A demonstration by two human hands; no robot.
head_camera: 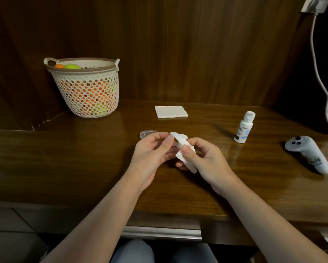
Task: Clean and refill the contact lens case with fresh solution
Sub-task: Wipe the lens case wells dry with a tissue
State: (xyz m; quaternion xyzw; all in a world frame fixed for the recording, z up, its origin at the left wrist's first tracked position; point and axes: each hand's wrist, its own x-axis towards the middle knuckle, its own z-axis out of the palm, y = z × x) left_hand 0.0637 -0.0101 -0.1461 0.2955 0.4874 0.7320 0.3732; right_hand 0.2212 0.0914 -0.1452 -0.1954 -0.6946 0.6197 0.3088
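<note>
Both hands meet above the tabletop, well in front of the solution bottle. The left hand pinches the lens case between thumb and fingers. The right hand is closed around a crumpled tissue pressed against the case. A clear lid lies just behind the left hand.

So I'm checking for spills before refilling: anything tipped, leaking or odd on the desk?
Nothing stands out. The solution bottle stands upright and capped, the folded tissues lie flat, and no liquid shows on the desk.
</note>
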